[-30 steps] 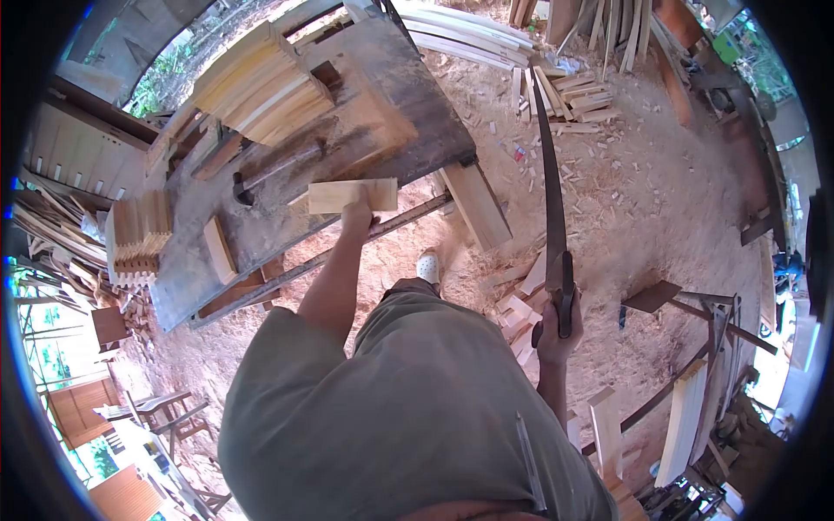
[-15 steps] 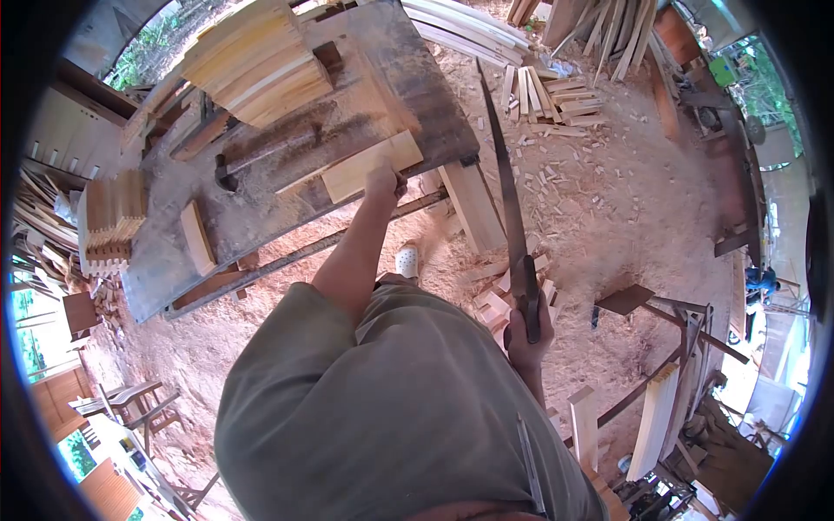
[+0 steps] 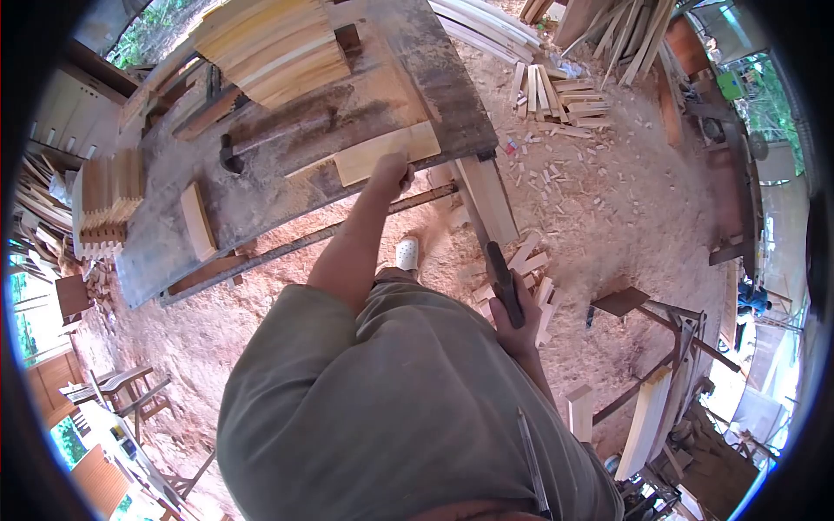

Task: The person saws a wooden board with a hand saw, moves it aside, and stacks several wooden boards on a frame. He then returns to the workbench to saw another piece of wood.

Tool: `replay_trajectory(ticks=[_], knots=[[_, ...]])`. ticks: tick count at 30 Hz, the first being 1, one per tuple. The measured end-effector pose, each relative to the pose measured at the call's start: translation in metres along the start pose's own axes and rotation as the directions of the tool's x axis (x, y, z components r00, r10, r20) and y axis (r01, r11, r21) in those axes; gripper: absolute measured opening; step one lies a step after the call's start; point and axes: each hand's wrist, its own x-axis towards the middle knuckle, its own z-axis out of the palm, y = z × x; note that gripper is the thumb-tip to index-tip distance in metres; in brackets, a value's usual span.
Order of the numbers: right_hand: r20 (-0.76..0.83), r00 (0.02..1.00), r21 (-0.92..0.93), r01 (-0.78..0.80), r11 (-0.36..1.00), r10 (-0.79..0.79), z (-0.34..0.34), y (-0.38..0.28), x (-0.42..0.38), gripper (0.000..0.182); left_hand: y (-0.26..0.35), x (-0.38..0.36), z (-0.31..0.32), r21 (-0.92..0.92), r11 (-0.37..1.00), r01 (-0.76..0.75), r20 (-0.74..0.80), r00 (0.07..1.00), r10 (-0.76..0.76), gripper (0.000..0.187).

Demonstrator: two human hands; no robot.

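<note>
1. Left hand (image 3: pixel 393 174): clenched on the near edge of a pale board (image 3: pixel 382 154); fingers beneath are hidden.
2. Board lies flat at the front edge of the workbench (image 3: pixel 261 195), running out to both sides of the left grip, longer to its left beyond the knuckles. A thin strip (image 3: pixel 311 168) shows past its left end.
3. Right hand (image 3: pixel 514 317): wrapped about the dark handle of a saw (image 3: pixel 499 269), lower than the left grip and to its right.
4. Saw blade angles from the right grip up toward the bench edge, near the board's right end. Contact with the board: cannot tell.
5. Hammer (image 3: pixel 230 154) on the bench, left of the left grip and farther in. Stacked boards (image 3: pixel 274 56) beyond it.
6. Short block (image 3: pixel 198 221) well left of the left grip, near the bench edge.
7. Loose offcuts (image 3: pixel 543 293) on the ground, just beside the right grip.
</note>
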Motion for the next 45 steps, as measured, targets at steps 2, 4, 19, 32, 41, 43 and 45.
replay_trajectory(ticks=[2, 4, 19, 32, 41, 43, 45], knots=[[0.018, 1.0, -0.046, 0.004, 0.999, -0.003, 0.001, -0.013, 0.001, 0.06, 0.031, -0.027, 0.001, 0.289, 0.956, -0.05, -0.022, 0.998, 0.059, 0.05], [0.046, 0.999, -0.092, 0.01, 0.996, -0.006, 0.003, -0.014, 0.001, 0.06, 0.034, -0.014, -0.002, 0.732, 0.609, -0.304, 0.008, 0.898, 0.439, 0.062], [0.099, 0.987, -0.047, 0.13, 0.99, -0.125, 0.008, 0.023, -0.002, 0.061, 0.057, 0.037, 0.012, 0.992, 0.024, -0.126, 0.084, 0.781, 0.618, 0.063], [0.103, 0.995, 0.05, 0.014, 0.999, -0.019, 0.011, 0.009, -0.004, 0.058, 0.057, 0.015, 0.027, 0.968, 0.247, -0.034, -0.173, 0.621, 0.764, 0.063], [0.042, 0.979, 0.016, 0.199, 0.98, -0.199, 0.012, 0.019, -0.002, 0.059, 0.053, 0.017, 0.026, 0.984, 0.095, -0.149, -0.003, 0.523, 0.852, 0.059], [0.053, 0.992, -0.03, 0.12, 0.992, -0.118, 0.017, 0.016, 0.009, 0.058, 0.053, 0.015, 0.027, 0.981, 0.176, -0.081, -0.102, 0.557, 0.824, 0.052], [0.046, 0.993, -0.008, 0.105, 0.994, -0.104, 0.017, 0.017, 0.008, 0.057, 0.053, 0.009, 0.029, 0.982, 0.166, -0.094, -0.088, 0.549, 0.831, 0.051]])
